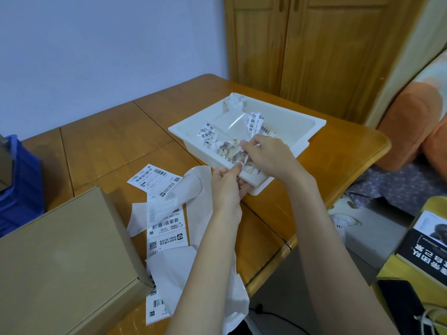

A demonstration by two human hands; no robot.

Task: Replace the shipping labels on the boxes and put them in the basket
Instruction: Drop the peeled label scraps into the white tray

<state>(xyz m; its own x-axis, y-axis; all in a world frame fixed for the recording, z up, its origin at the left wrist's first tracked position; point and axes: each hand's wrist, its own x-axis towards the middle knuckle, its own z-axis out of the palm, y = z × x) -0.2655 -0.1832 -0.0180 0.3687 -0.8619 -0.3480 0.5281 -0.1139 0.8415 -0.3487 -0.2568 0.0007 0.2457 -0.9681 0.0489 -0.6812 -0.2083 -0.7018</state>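
Over the white tray [312, 131], hands [244, 170] pinch torn label [238, 157].

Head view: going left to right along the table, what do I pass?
Blue bin → cardboard box → sheets of shipping labels → left hand → right hand over the white tray of crumpled old labels.

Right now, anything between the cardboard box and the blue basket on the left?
Nothing visible. The box lies at the table's near left, the basket just behind it at the left edge, bare wood between. Both hands are busy at the white tray.
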